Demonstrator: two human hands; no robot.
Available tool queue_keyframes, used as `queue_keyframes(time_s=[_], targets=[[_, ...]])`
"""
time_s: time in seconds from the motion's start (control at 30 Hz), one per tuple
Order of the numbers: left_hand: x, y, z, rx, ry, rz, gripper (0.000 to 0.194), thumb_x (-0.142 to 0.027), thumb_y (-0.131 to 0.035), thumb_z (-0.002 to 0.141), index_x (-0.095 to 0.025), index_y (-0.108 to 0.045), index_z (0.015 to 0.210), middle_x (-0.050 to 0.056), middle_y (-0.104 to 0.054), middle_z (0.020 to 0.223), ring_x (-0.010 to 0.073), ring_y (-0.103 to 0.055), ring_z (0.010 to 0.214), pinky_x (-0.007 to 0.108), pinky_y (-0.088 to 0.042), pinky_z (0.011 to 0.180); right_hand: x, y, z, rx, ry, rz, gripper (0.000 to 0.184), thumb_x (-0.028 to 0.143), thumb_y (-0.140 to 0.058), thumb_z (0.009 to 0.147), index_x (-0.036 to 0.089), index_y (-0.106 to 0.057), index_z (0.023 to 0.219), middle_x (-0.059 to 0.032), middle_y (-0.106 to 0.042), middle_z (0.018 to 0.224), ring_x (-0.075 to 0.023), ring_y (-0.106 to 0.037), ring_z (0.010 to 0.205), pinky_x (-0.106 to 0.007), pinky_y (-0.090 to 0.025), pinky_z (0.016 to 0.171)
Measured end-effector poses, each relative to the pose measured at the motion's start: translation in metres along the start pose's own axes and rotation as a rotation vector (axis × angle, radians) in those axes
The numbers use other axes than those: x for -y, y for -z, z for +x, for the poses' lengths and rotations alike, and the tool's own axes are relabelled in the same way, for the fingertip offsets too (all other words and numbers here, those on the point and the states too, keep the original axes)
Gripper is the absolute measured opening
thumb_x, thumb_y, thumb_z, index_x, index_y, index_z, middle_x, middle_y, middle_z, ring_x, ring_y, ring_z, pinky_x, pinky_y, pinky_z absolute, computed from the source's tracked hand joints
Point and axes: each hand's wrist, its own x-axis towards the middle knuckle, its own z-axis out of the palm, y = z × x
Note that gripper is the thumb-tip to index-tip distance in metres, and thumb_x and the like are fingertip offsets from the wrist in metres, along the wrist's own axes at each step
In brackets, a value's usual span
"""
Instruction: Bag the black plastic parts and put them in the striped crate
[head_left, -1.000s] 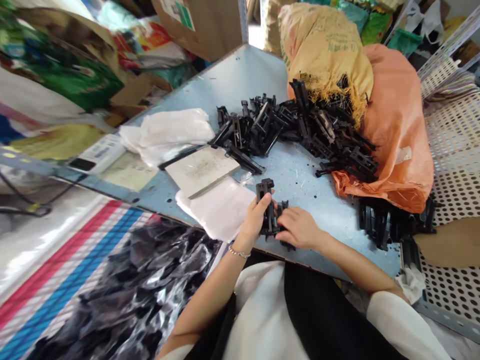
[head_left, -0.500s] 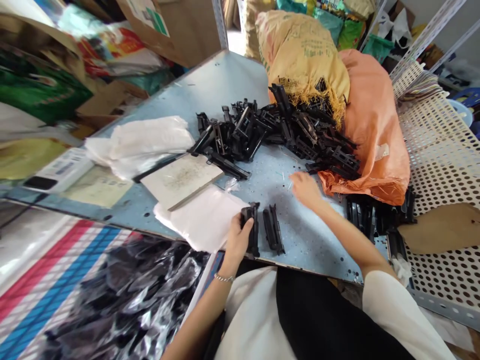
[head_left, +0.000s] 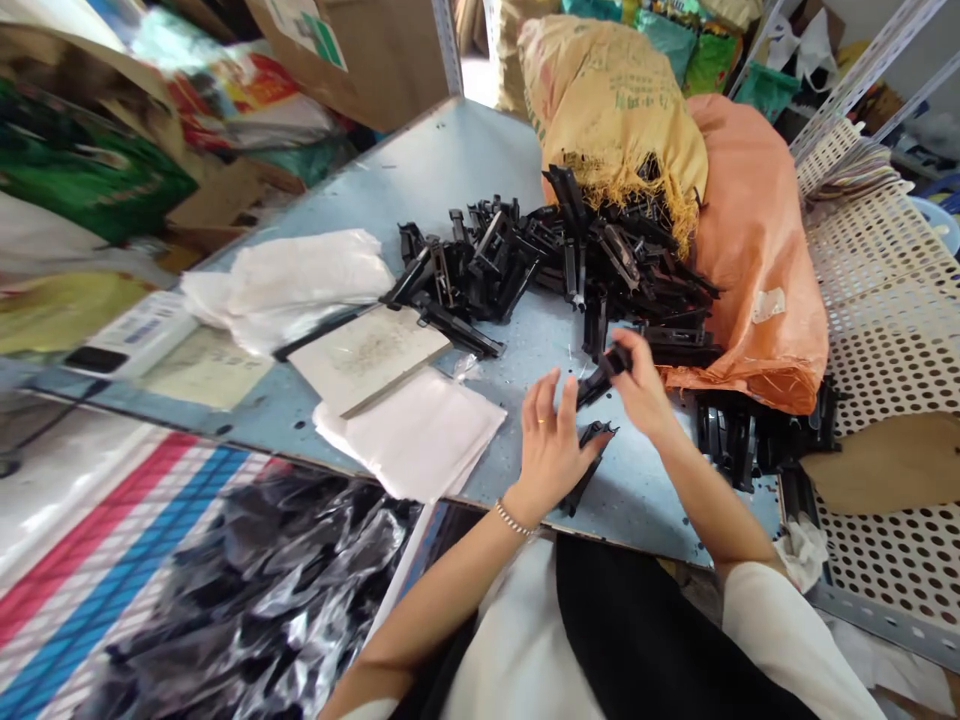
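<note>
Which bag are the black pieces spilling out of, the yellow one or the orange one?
The yellow sack: its frayed open mouth sits over the black pieces. The orange sack lies beside it.

parts pile (head_left: 555,255) on table (head_left: 450,170) | sacks (head_left: 697,180) behind | bags (head_left: 412,430) left

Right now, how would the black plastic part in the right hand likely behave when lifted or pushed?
The black plastic part probably stays stiff: it juts straight from the right hand without sagging. Likely light, since fingertips alone carry it. Its angular shape, like those in the pile, suggests snagging rather than rolling.
</note>
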Motion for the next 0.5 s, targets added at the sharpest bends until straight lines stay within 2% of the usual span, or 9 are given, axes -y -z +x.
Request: queue_keyframes(time_s=[0.07, 0.13, 0.2, 0.23, 0.3, 0.33, 0.4, 0.5], targets=[[-0.008, 0.003, 0.011, 0.011, 0.108, -0.151, 0.078, -0.047, -0.067, 0.085, -0.015, -0.034, 0.148, 0.022, -0.046, 0.14, 0.0363, -0.047, 0.132, 0.057, -0.04, 0.109, 0.019, -0.005, -0.018, 0.16, 0.022, 0.174, 0.045, 0.043, -0.04, 0.101, 0.026, -0.04, 0.143, -0.0094, -0.056, 0.131, -0.0216, -0.056, 0.118, -0.039, -0.049, 0.098], [-0.011, 0.012, 0.016, 0.057, 0.287, -0.433, 0.071, -0.052, -0.061, 0.087, -0.017, -0.037, 0.144, 0.018, -0.055, 0.129, 0.0296, -0.062, 0.109, 0.048, -0.053, 0.092, 0.028, -0.005, -0.027, 0.213, 0.072, 0.254, 0.047, 0.05, -0.033, 0.103, 0.025, -0.042, 0.142, -0.0099, -0.06, 0.123, -0.0217, -0.06, 0.108, -0.038, -0.052, 0.089], [-0.013, 0.025, 0.016, 0.171, 0.502, -0.801, 0.064, -0.061, -0.054, 0.087, -0.019, -0.044, 0.135, 0.013, -0.063, 0.115, 0.0205, -0.065, 0.077, 0.037, -0.056, 0.067, 0.028, -0.005, -0.027, 0.162, 0.142, 0.175, 0.049, 0.057, -0.032, 0.102, 0.023, -0.05, 0.133, -0.0096, -0.062, 0.108, -0.0224, -0.06, 0.097, -0.038, -0.052, 0.082], [-0.015, 0.031, 0.015, 0.243, 0.605, -0.976, 0.062, -0.064, -0.052, 0.086, -0.019, -0.048, 0.128, 0.011, -0.065, 0.107, 0.0162, -0.061, 0.064, 0.032, -0.052, 0.056, 0.026, -0.005, -0.025, 0.122, 0.181, 0.089, 0.05, 0.06, -0.034, 0.1, 0.022, -0.055, 0.124, -0.0093, -0.062, 0.101, -0.0231, -0.059, 0.093, -0.039, -0.051, 0.081], [-0.021, 0.04, 0.011, 0.363, 0.768, -1.218, 0.059, -0.067, -0.055, 0.082, -0.018, -0.052, 0.115, 0.008, -0.066, 0.096, 0.0108, -0.053, 0.05, 0.026, -0.044, 0.043, 0.02, -0.01, -0.018, 0.071, 0.252, -0.083, 0.05, 0.066, -0.038, 0.096, 0.021, -0.06, 0.103, -0.0092, -0.061, 0.091, -0.0247, -0.056, 0.089, -0.041, -0.048, 0.082], [-0.024, 0.042, 0.009, 0.388, 0.81, -1.273, 0.056, -0.065, -0.059, 0.08, -0.018, -0.053, 0.11, 0.006, -0.066, 0.094, 0.0097, -0.052, 0.048, 0.025, -0.042, 0.041, 0.018, -0.013, -0.014, 0.07, 0.278, -0.131, 0.052, 0.069, -0.037, 0.095, 0.022, -0.06, 0.094, -0.0091, -0.059, 0.086, -0.025, -0.054, 0.087, -0.041, -0.046, 0.082], [-0.029, 0.042, 0.005, 0.342, 0.829, -1.273, 0.051, -0.06, -0.066, 0.078, -0.02, -0.053, 0.106, 0.004, -0.066, 0.092, 0.009, -0.054, 0.048, 0.023, -0.042, 0.041, 0.015, -0.023, -0.01, 0.09, 0.266, -0.128, 0.056, 0.071, -0.031, 0.096, 0.022, -0.056, 0.083, -0.0077, -0.057, 0.08, -0.0237, -0.052, 0.081, -0.039, -0.044, 0.078], [-0.027, 0.04, 0.003, 0.187, 0.805, -1.158, 0.048, -0.054, -0.069, 0.078, -0.022, -0.053, 0.109, 0.0, -0.066, 0.088, 0.0086, -0.055, 0.048, 0.022, -0.043, 0.043, 0.017, -0.038, -0.011, 0.169, 0.061, 0.052, 0.057, 0.07, -0.024, 0.098, 0.023, -0.05, 0.078, -0.0019, -0.05, 0.07, -0.0186, -0.048, 0.068, -0.033, -0.042, 0.068]])
